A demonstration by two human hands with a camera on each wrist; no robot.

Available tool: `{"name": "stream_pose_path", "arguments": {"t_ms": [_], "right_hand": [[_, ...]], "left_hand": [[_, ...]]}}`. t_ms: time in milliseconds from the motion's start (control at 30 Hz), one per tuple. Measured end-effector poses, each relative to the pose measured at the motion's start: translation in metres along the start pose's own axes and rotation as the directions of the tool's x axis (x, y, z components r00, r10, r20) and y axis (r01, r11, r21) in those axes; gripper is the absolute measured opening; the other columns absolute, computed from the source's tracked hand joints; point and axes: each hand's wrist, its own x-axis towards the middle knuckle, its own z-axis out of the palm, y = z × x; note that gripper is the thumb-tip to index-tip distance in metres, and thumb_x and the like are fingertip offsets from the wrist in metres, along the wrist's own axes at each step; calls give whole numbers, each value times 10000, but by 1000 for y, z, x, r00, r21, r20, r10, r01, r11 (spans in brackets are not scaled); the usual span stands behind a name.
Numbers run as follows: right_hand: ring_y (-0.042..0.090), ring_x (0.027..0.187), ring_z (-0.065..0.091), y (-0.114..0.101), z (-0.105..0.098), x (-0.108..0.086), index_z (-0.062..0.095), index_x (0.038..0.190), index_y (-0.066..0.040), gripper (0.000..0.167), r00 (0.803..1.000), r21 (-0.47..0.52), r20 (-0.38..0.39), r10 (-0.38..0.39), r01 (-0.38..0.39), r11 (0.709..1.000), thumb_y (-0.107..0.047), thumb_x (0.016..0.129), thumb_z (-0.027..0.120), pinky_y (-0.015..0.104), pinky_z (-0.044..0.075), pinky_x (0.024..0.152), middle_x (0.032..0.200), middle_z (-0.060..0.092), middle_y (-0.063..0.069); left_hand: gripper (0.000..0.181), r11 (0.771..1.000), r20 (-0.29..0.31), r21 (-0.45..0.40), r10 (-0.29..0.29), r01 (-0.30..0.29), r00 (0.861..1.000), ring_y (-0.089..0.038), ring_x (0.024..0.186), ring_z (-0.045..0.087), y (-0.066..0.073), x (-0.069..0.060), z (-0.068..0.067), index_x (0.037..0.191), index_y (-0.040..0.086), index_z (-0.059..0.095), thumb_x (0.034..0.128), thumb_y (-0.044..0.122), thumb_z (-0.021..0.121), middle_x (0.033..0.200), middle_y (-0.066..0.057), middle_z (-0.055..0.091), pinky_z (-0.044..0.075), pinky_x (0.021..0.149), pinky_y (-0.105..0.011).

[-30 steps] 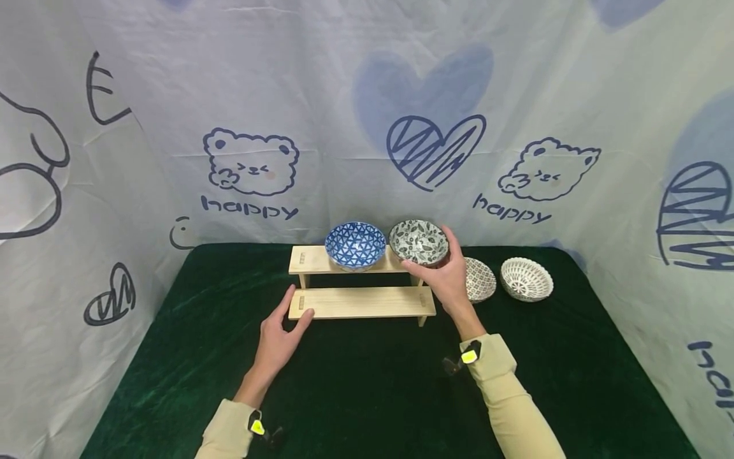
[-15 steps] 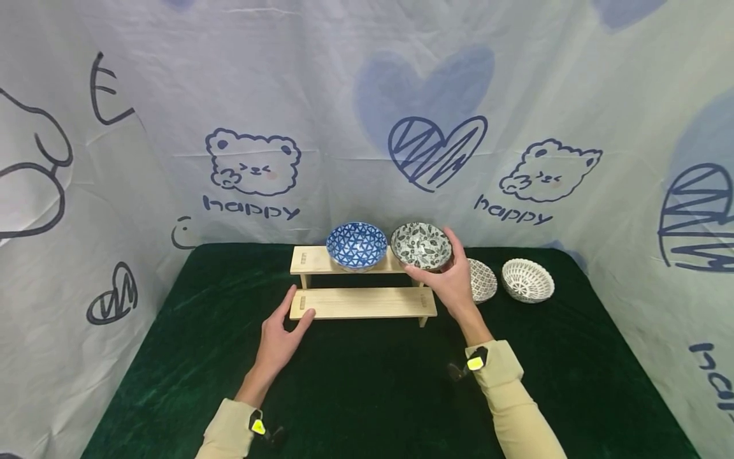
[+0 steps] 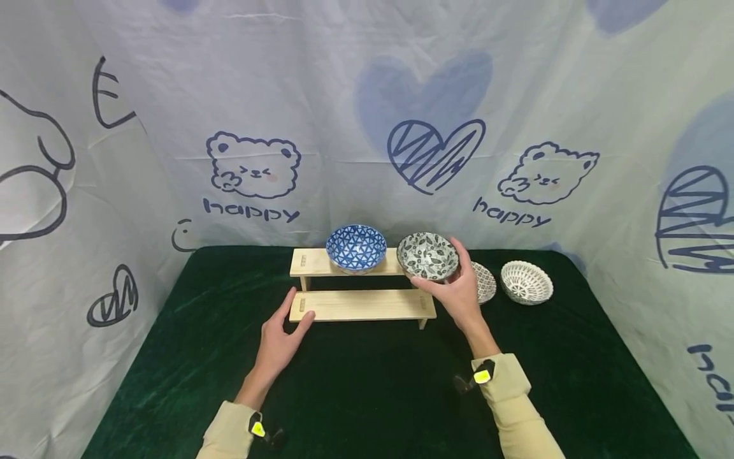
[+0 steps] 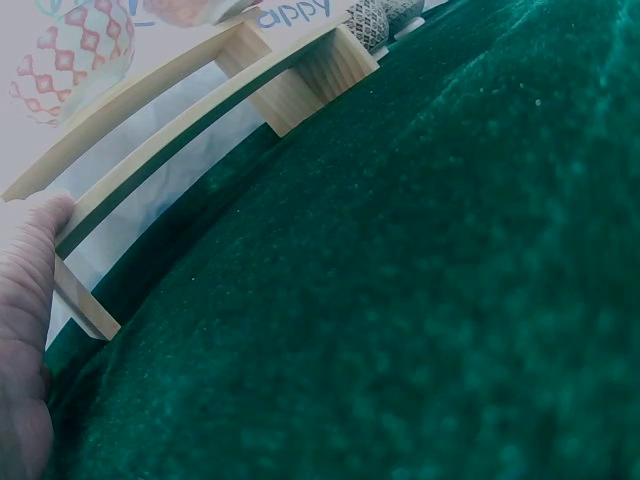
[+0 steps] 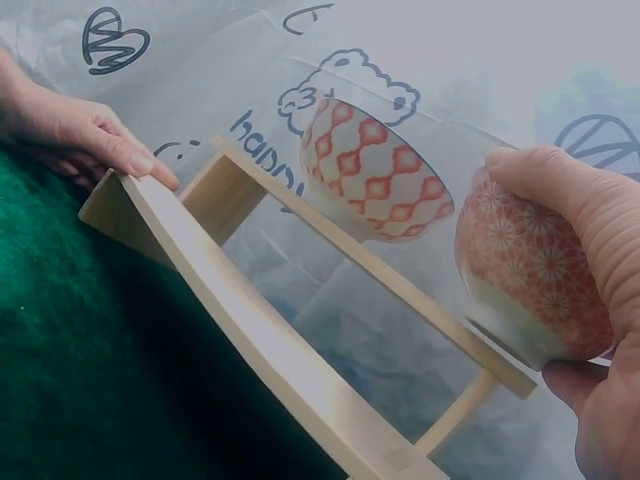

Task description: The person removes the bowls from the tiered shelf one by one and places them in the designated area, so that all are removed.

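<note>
My right hand grips a small bowl with dark leaf patterns inside, thumb at the near side and fingers round the right. The bowl is at the right end of the upper step of a wooden two-step stand. In the right wrist view, its outside is reddish with flower shapes; whether its foot touches the board I cannot tell. My left hand holds the left end of the lower step between thumb and fingers. A blue triangle-patterned bowl sits upright on the upper step, its outside red-and-white.
Right of the stand, a patterned dish lies partly hidden behind my right hand. Beside it sits a white bowl with a dark lattice pattern. Dark green velvet cloth covers the table; a printed curtain hangs behind.
My right hand and the leaf-patterned bowl have moved a little to the right and toward me. The left hand, the stand and the blue bowl stay in place.
</note>
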Motion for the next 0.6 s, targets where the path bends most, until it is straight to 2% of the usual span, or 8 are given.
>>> {"name": "stream_pose_path", "arguments": {"t_ms": [233, 400, 600], "right_hand": [[319, 1456, 396, -1, -8, -3, 260, 1630, -66, 1097, 1000, -20, -9, 9, -9, 1000, -69, 760, 928, 488, 341, 1234, 1617, 322, 167], [297, 1455, 393, -2, -16, -7, 265, 1634, -98, 1088, 1000, -28, -11, 20, -21, 999, -62, 769, 923, 487, 336, 1235, 1623, 318, 149], [283, 1453, 387, -2, -22, -13, 265, 1640, -131, 1073, 999, -56, -11, 30, -30, 998, -90, 789, 917, 474, 343, 1235, 1633, 306, 127]], "left_hand": [[773, 1000, -7, 0, 2, -2, 1000, -293, 1511, 410, -1, 0, 3, 1625, 133, 386, 1000, 467, 695, 1644, -77, 421, 318, 1237, -545], [779, 1000, -3, 2, 4, -4, 1000, -289, 1513, 407, -1, 1, 5, 1626, 134, 382, 998, 472, 695, 1647, -73, 417, 320, 1236, -544], [783, 1000, -1, 3, 1, -1, 1000, -293, 1516, 399, 0, 1, 2, 1630, 134, 374, 998, 464, 698, 1649, -77, 412, 315, 1238, -548]]}}
